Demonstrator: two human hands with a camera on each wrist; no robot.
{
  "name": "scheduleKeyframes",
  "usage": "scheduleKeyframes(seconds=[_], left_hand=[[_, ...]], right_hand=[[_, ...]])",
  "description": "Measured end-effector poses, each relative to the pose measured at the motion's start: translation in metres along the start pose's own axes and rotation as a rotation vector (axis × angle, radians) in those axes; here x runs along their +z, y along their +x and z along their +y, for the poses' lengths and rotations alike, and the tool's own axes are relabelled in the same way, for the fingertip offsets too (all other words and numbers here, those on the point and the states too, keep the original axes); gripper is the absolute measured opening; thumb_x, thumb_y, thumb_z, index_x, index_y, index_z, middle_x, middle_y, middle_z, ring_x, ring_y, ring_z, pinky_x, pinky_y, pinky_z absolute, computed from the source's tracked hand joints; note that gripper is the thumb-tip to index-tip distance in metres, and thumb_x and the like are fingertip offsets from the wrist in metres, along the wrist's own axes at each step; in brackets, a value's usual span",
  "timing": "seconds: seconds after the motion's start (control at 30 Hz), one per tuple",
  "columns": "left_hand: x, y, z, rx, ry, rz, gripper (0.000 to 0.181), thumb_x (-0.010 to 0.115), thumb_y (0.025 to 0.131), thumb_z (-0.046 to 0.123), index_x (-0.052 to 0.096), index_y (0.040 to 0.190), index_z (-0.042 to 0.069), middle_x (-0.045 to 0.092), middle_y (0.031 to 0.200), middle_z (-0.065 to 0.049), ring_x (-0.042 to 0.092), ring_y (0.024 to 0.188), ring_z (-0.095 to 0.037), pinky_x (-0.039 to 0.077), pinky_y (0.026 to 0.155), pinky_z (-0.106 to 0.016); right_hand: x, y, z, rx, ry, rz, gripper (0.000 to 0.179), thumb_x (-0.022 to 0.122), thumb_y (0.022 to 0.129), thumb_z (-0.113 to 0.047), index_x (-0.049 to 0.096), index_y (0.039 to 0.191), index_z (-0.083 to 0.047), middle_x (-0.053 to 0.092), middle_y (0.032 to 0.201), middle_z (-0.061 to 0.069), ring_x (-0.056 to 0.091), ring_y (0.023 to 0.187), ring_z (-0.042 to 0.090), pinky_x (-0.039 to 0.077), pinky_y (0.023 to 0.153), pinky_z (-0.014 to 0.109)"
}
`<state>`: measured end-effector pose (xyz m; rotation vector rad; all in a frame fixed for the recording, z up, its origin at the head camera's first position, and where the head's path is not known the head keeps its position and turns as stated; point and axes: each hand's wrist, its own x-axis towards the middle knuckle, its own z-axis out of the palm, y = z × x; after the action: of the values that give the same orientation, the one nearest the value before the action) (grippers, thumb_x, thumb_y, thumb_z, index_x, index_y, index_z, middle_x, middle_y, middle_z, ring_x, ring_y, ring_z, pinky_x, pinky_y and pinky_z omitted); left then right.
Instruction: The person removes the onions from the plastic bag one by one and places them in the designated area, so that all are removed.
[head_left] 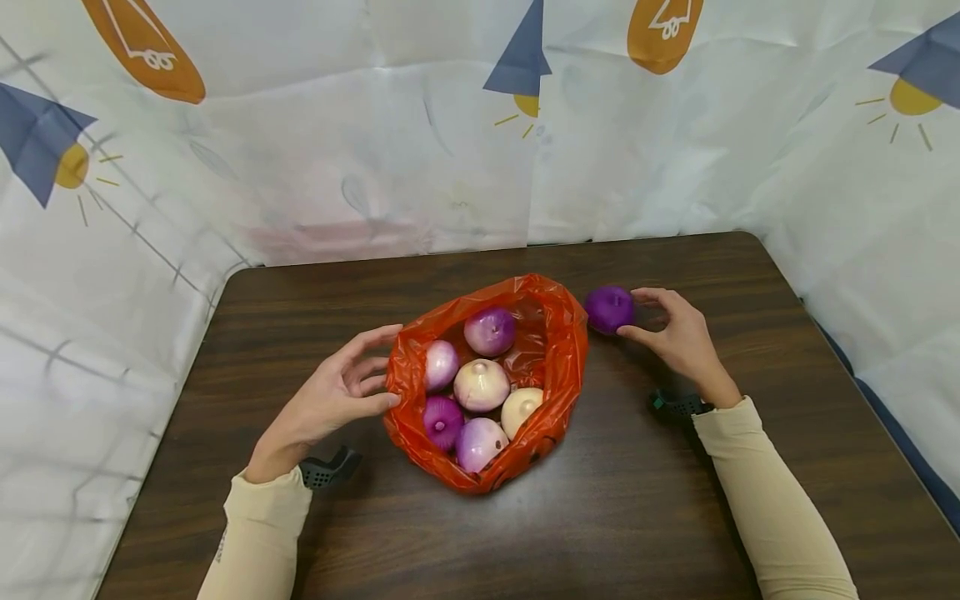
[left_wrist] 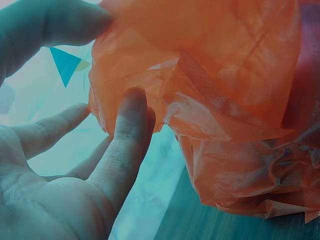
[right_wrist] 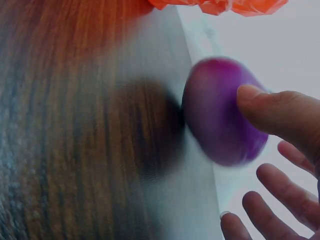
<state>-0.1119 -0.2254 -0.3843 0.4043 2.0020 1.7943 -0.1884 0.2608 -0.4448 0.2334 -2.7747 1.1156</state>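
Observation:
An open red plastic bag (head_left: 566, 333) stands on the table, with several purple and whitish onions (head_left: 482, 385) inside. At its left side is my left hand (head_left: 330, 400), the thumb and index fingertips touching the rolled rim, the fingers fairly straight and spread. The left wrist view shows the fingers (left_wrist: 131, 125) against the thin plastic. To the right of the bag, my right hand (head_left: 678, 333) holds a deep purple onion (head_left: 609, 309) between thumb and index finger. The thumb presses the onion (right_wrist: 220, 112) in the right wrist view, while the other fingers stay apart from it.
Dark wood-grain table (head_left: 600, 517) lies beneath everything. White printed sheeting (head_left: 360, 150) hangs behind the table and along both sides. A dark wrist strap (head_left: 330, 468) is on the left wrist, another strap (head_left: 678, 404) on the right.

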Motion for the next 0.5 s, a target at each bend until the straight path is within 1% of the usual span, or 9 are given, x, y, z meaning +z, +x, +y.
scheduleKeyframes(seconds=[0.2, 0.5], left_hand=[[0.0007, 0.0004, 0.0001, 0.010, -0.003, -0.004, 0.083, 0.071, 0.084, -0.004, 0.029, 0.151, 0.020, 0.032, 0.151, -0.006, 0.065, 0.115, -0.012, 0.059, 0.086, -0.034], [0.0009, 0.0006, 0.0004, 0.023, 0.007, -0.001, 0.083, 0.071, 0.083, -0.004, 0.030, 0.151, 0.019, 0.032, 0.152, -0.006, 0.064, 0.116, -0.011, 0.059, 0.087, -0.032]], right_hand=[[-0.0017, -0.0018, -0.0023, 0.002, -0.004, -0.015, 0.062, 0.081, 0.079, -0.033, 0.056, 0.133, -0.012, 0.059, 0.131, 0.013, 0.059, 0.117, 0.033, 0.054, 0.091, 0.053], [-0.0042, -0.0022, -0.0043, -0.009, 0.014, 0.007, 0.063, 0.082, 0.078, -0.033, 0.057, 0.132, -0.013, 0.061, 0.127, 0.013, 0.059, 0.114, 0.031, 0.053, 0.091, 0.053]])
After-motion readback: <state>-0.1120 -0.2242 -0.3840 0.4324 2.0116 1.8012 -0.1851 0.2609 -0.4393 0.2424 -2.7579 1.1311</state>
